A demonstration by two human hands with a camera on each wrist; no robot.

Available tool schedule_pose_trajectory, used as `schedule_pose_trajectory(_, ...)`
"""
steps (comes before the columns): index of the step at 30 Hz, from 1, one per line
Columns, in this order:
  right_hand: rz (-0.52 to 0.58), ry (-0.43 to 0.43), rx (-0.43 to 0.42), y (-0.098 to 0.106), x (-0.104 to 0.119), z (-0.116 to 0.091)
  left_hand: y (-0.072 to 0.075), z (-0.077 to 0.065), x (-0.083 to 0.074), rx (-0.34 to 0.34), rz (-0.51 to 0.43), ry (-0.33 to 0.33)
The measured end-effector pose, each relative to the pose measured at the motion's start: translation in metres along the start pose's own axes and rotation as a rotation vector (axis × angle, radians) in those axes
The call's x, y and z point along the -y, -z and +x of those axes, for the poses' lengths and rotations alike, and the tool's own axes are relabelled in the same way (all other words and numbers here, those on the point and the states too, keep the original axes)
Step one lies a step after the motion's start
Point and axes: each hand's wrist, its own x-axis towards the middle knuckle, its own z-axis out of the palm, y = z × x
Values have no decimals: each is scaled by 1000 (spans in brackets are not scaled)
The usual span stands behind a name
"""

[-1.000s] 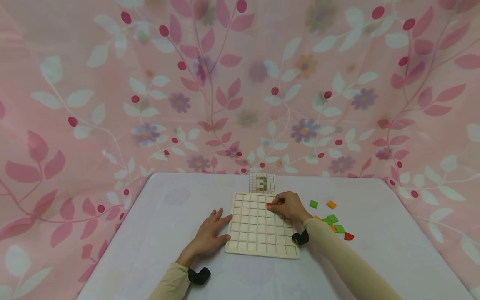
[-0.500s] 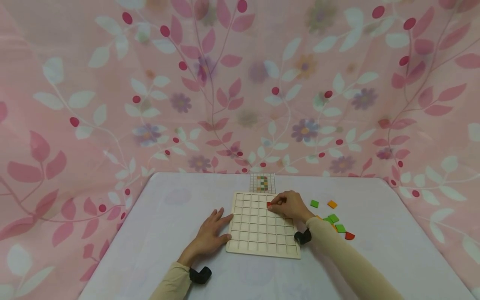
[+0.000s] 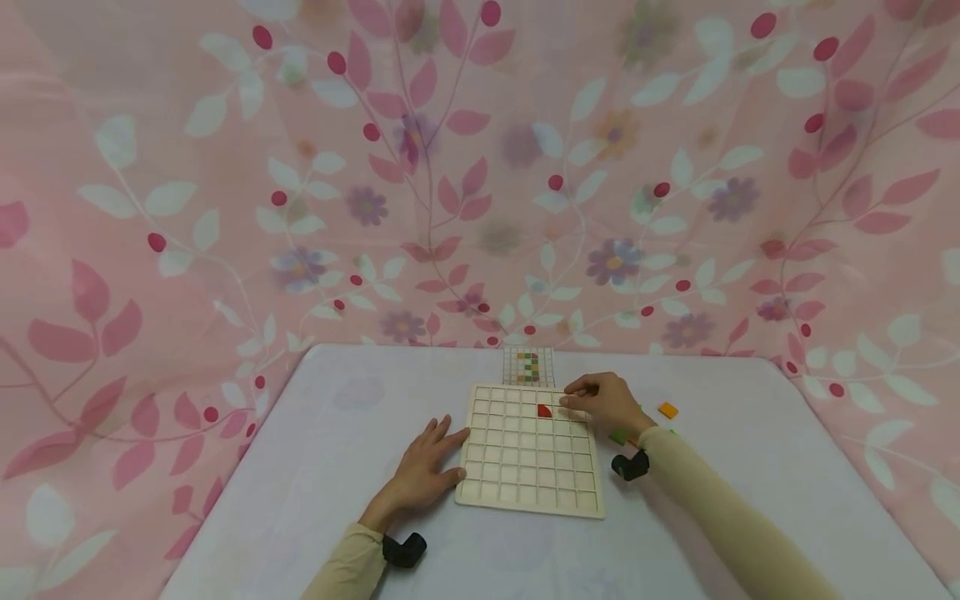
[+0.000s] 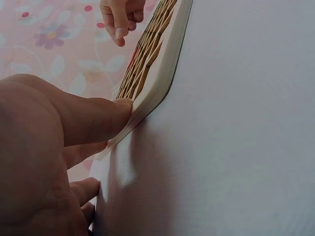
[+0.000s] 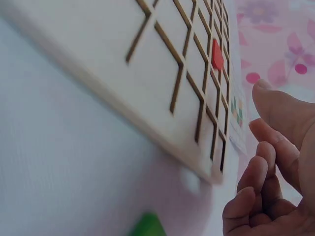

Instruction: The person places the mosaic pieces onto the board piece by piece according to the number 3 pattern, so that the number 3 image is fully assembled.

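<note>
A pale wooden grid board lies on the white table. One red quarter-round tile sits in a cell of its second row from the back; the right wrist view shows this red tile too. My left hand rests at the board's left edge, thumb and index fingertip touching the rim, fingers spread. Over the board's back right corner is my right hand, holding nothing, its thumb and fingers apart and loosely bent. In the left wrist view the left thumb presses on the board's edge.
A printed pattern card with coloured squares lies just behind the board. An orange tile and several green and orange tiles lie right of the board, partly hidden by the right hand and sleeve. A pink floral cloth hangs behind the table.
My right hand has let go of the red tile and moved right, leaving it in the cell. The left hand stays at the board's edge.
</note>
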Motion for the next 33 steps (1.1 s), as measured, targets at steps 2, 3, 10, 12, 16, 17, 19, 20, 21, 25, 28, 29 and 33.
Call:
schedule_pose_trajectory(2,-29,0,-16,10,-4,-1,0,1,-1,2,0,-3)
schedule_pose_trajectory(3,-55,11,-24,15,-6,-2,0,2,-1,2,2,-3)
schedule_pose_trajectory(10,-161,-8,-28,43,-25,-10,0,3,-2,8,19,10)
schedule_pose_trajectory(12,-179,-6,-24,51,-29,-14,0,4,-3,4,17,8)
schedule_pose_trajectory(16,-211,1,-36,63,-38,-23,-1,5,-2,-1,4,-6)
schedule_pose_trajectory(17,-218,5,-38,66,-40,-26,-1,5,-1,-6,-1,-12)
schedule_pose_trajectory(19,-231,0,-42,69,-45,-31,-3,5,1,-17,-7,-21)
schedule_pose_trajectory(20,-234,-3,-40,70,-48,-33,-4,5,2,-23,-10,-21)
schedule_pose_trajectory(21,-238,-7,-35,71,-50,-35,-5,6,4,-31,-11,-20)
schedule_pose_trajectory(25,-238,-19,-15,72,-59,-43,-12,6,13,-63,1,-12)
schedule_pose_trajectory(28,-235,-9,-21,72,-62,-48,-11,4,10,-60,3,-6)
schedule_pose_trajectory(29,-235,-6,-27,72,-63,-48,-11,4,10,-56,0,-1)
schedule_pose_trajectory(33,-247,7,-43,70,-68,-47,-9,4,9,-45,-9,3)
